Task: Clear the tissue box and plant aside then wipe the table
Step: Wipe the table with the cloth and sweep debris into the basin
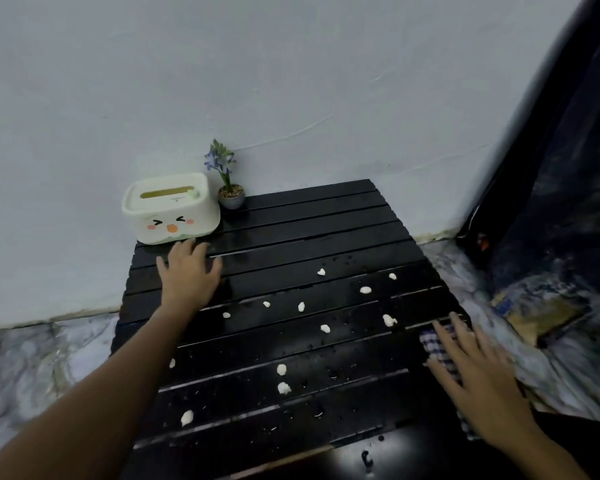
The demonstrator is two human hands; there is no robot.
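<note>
The tissue box [171,208] and plant [230,188] sit in the tabletop [326,216] corner. My left hand [187,271] is open; my right hand [478,379] lies flat on the cloth [433,342]. White crumbs [284,388] remain; wiping looks unstarted.

the tissue box [171,207] and plant [230,192] crowd the table's [326,209] far left corner against the wall [291,81], white crumbs [324,328] dot the middle, far right slats lie open.
</note>
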